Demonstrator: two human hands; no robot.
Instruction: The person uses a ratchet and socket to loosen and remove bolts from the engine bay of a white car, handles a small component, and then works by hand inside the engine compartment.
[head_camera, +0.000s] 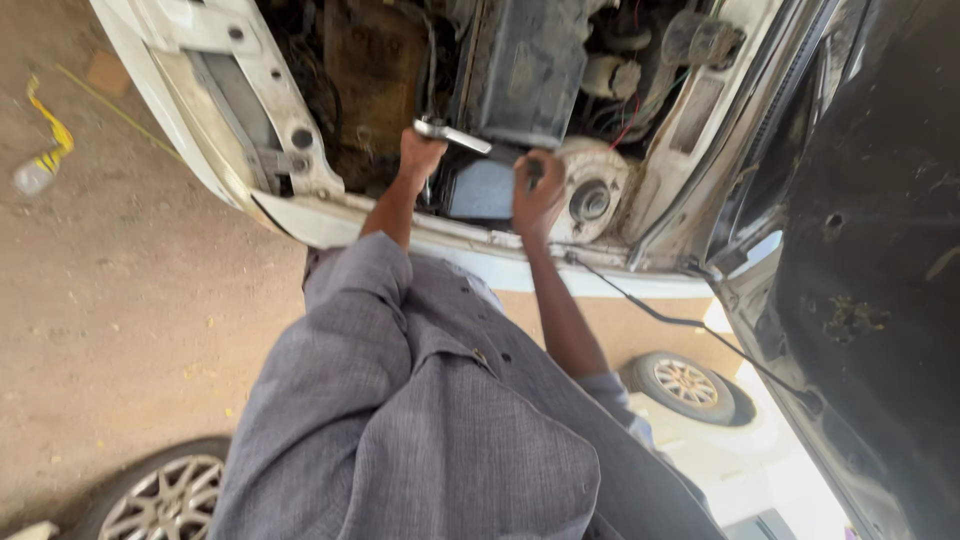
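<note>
Your left hand (420, 155) grips chrome ratchet wrench (452, 135), handle angled right; your right hand (537, 195) curled on dusty grey battery (482, 190) in engine bay (520, 70).

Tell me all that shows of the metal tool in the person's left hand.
The tool is a short, bright silvery metal bar, likely a wrench or ratchet handle, slightly blurred. It lies nearly level, tilted down to the right, over the open engine bay. The left hand grips its left end from below; the other end points toward the right hand, apart from it. Its head type cannot be told.
</note>
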